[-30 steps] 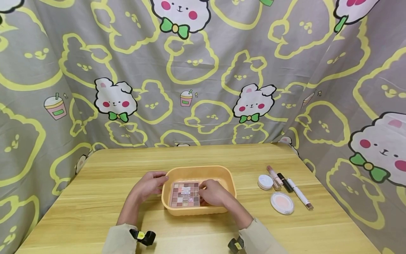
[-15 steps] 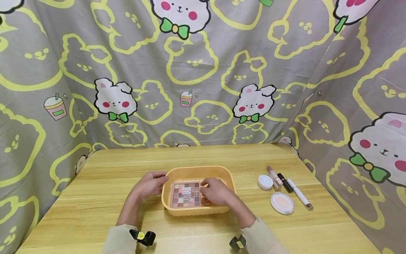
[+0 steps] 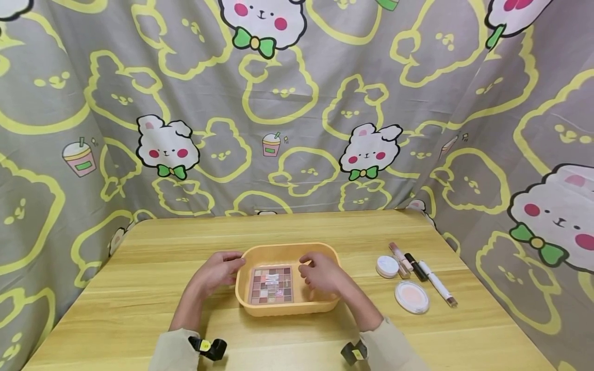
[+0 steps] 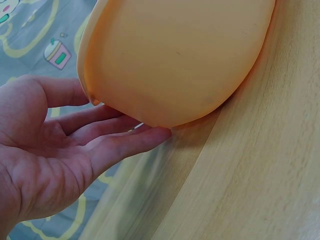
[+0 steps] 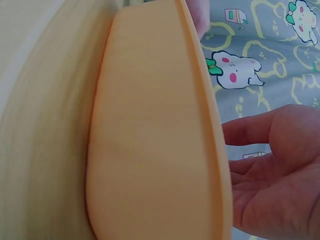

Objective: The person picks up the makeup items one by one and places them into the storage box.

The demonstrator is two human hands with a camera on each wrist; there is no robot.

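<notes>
A shallow yellow-orange plastic basin (image 3: 290, 308) sits on the wooden table. Inside it, on the left half, a flat square eyeshadow palette (image 3: 271, 285) with many coloured pans lies flat. My left hand (image 3: 219, 272) holds the basin's left end; in the left wrist view the thumb (image 4: 67, 92) reaches the rim while the other fingers lie along the outer wall. Over the right half of the basin is my right hand (image 3: 322, 275), fingers loosely bent and apart, nothing between them. It is to the right of the palette. In the right wrist view the basin's wall hides its fingertips.
Right of the basin lie a round white compact (image 3: 387, 266), a larger round powder case (image 3: 412, 297), pinkish lip tubes (image 3: 401, 257), a black tube (image 3: 416, 267) and a long white pen (image 3: 438, 284). A patterned curtain (image 3: 297, 113) rises behind the table (image 3: 176, 234).
My right hand has let go of the palette's right edge and moved right, away from it. The palette rests in the basin; my left hand stays at the basin's left end.
</notes>
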